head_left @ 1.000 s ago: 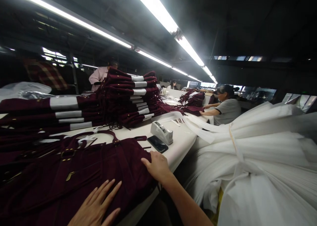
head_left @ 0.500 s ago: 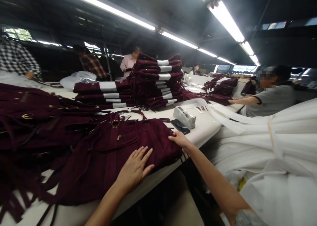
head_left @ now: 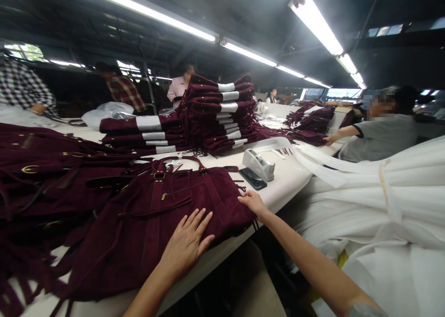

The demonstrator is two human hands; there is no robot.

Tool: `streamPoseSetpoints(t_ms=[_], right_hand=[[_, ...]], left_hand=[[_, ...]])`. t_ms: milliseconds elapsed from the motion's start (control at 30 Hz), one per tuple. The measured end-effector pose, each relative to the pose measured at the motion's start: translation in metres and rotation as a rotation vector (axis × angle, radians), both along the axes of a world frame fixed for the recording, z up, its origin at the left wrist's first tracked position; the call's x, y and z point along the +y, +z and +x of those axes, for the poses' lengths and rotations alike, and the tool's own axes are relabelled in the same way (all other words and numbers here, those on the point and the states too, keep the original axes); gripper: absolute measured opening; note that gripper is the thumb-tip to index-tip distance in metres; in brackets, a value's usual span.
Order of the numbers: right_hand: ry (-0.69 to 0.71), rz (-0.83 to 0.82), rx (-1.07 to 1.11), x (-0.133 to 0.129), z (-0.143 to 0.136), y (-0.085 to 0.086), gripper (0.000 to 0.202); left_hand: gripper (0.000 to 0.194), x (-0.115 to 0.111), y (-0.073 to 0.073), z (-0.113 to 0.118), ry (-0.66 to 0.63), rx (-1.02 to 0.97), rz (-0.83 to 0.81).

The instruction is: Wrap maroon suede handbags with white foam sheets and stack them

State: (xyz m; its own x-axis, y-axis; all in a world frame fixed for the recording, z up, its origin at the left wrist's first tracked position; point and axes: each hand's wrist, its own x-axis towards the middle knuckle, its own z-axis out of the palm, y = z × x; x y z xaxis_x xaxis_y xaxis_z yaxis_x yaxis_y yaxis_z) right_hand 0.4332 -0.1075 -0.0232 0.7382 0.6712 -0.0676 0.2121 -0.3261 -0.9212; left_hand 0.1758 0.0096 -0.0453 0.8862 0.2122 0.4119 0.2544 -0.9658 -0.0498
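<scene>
A burgundy suede handbag (head_left: 139,243) lies flat on the white table (head_left: 292,178), its handle and buckles toward the far side. My left hand (head_left: 187,240) rests on the front of the bag with fingers spread and palm down. At the bag's right end, my right hand (head_left: 253,203) pinches the edge between thumb and fingers. Just beyond that hand are a dark phone (head_left: 252,178) and a grey tape dispenser (head_left: 259,164).
More burgundy bags (head_left: 38,168) are heaped at left. Stacks of bags with white bands (head_left: 222,108) rise behind. White foam sheets (head_left: 375,206) bulge at right. A co-worker in a grey shirt (head_left: 382,138) reaches toward bags at the table's far right; other people stand behind.
Both hands keep their places on the bag, which looks slightly flatter and more spread toward the lower left. The co-worker at right has shifted a little.
</scene>
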Motion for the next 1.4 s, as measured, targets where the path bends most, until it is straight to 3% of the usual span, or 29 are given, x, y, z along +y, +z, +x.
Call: streamPoseSetpoints(t_ms=[100,233,300,367,500,567,633,800,900,1000,1067,1200,1300,1400], right_hand=[[-0.040,-0.014,-0.220,-0.007,-0.002,0.002,0.035],[0.143,-0.234,-0.835,-0.007,-0.002,0.024,0.036],[0.265,-0.345,-0.988,-0.002,-0.002,0.045,0.036],[0.348,-0.351,-1.044,0.005,-0.005,0.076,0.044],[0.414,-0.125,-1.126,0.023,-0.021,0.142,0.055],[0.420,0.005,-1.149,0.032,-0.030,0.153,0.060],[0.428,0.037,-1.121,0.042,-0.035,0.134,0.066],[0.473,-0.371,-0.739,0.058,-0.025,0.023,0.072],[0.449,-0.360,-0.734,0.061,-0.012,-0.018,0.073],[0.418,-0.322,-0.799,0.066,0.003,-0.035,0.072],[0.408,-0.277,-0.827,0.070,0.012,-0.044,0.074],[0.411,-0.263,-0.861,0.073,0.021,-0.056,0.078],[0.396,-0.253,-0.898,0.072,0.019,-0.055,0.077],[0.382,-0.252,-0.935,0.072,0.015,-0.052,0.075]], left_hand=[[0.057,0.002,-0.002,0.000,-0.004,0.007,0.007],[0.058,0.004,-0.004,0.000,-0.006,0.007,0.012],[0.058,0.003,-0.004,0.000,-0.011,0.019,0.010],[0.058,0.002,-0.002,0.000,-0.010,0.028,-0.001],[0.057,-0.001,0.002,-0.001,0.004,0.040,-0.044],[0.057,-0.002,0.003,-0.001,0.004,0.046,-0.063],[0.058,-0.002,0.004,-0.001,0.003,0.050,-0.079],[0.057,-0.006,0.012,-0.002,0.024,0.066,-0.146],[0.057,-0.015,0.021,-0.004,0.027,0.090,-0.237],[0.053,-0.017,0.033,-0.013,0.083,-0.032,-0.308],[0.039,-0.013,0.042,-0.027,0.192,-0.217,-0.262],[0.034,0.001,0.064,-0.073,0.649,-0.472,-0.022],[0.050,0.010,0.074,-0.101,1.032,-0.254,-0.014],[0.051,0.016,0.076,-0.109,1.173,0.043,-0.068]])
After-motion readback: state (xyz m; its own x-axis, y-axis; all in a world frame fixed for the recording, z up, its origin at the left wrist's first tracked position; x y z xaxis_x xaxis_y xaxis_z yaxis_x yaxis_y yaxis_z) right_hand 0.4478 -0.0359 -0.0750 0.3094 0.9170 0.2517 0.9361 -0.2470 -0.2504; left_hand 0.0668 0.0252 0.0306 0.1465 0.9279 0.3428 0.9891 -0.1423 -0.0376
